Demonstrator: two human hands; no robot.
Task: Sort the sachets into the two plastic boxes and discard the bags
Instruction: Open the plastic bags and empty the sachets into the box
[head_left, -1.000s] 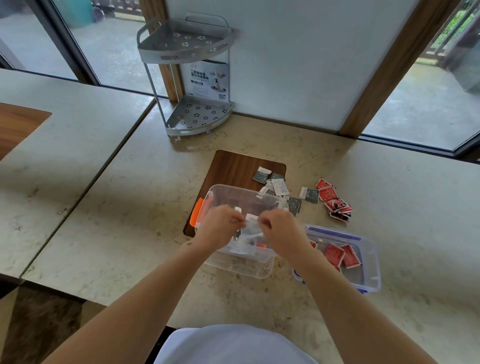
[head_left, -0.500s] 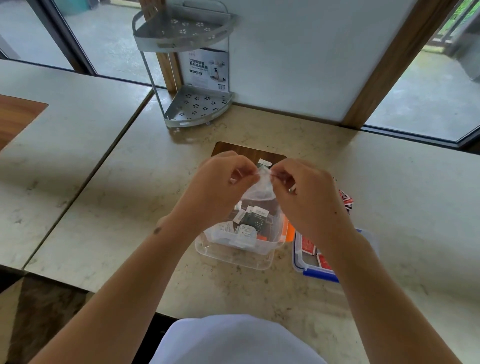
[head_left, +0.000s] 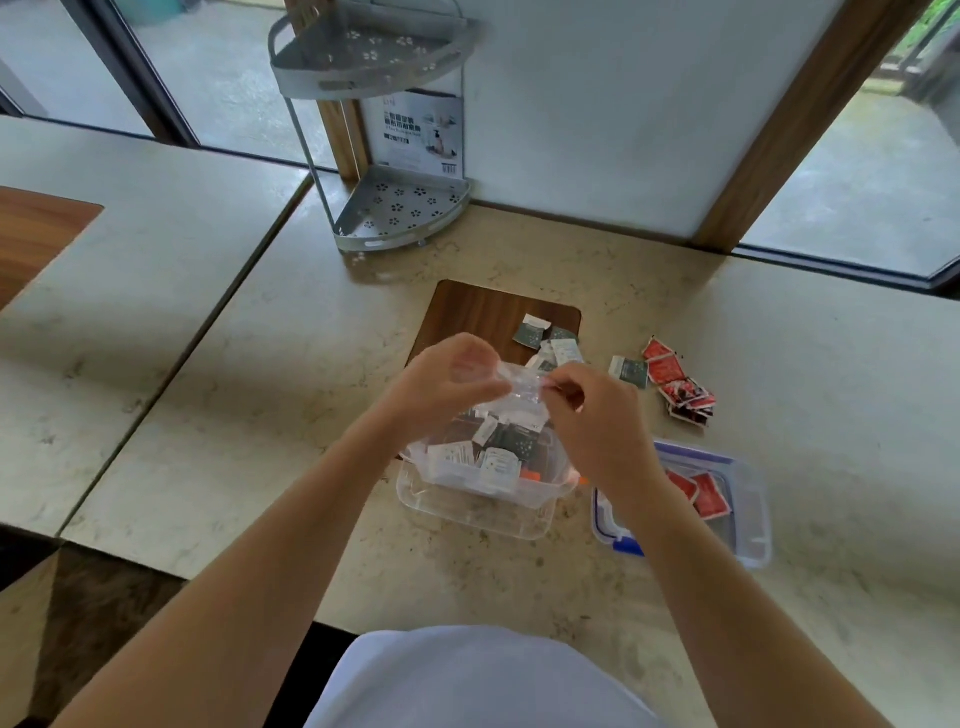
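Left hand (head_left: 449, 376): raised above the clear box, fingers pinched on top edge of clear plastic bag (head_left: 514, 397).
Right hand (head_left: 592, 410): close beside the left, thumb and forefinger pinched on same top edge, opposite side.
Bag: hung between both hands, mouth uppermost, lower part sagged into the box; packed with grey and white sachets (head_left: 493, 452).
Clear box (head_left: 470, 512): open, orange latch at right end; stood on stone counter (head_left: 234, 405), far end overlapping dark wooden inset (head_left: 480, 312).
Blue-trimmed box (head_left: 748, 514): just right of clear box, apart from it; held red sachets (head_left: 709, 496), partly hidden by right forearm.
Loose grey-and-white sachets (head_left: 545, 340): scattered on inset's far right corner, one more (head_left: 629, 371) on counter beside.
Loose red sachets (head_left: 678, 387): heaped on counter, beyond blue-trimmed box.
Grey corner rack (head_left: 400, 210): at back wall, well apart from boxes.
Open counter: broad bare stretch left of clear box up to seam with neighbouring counter; bare also right of blue-trimmed box and along near edge.
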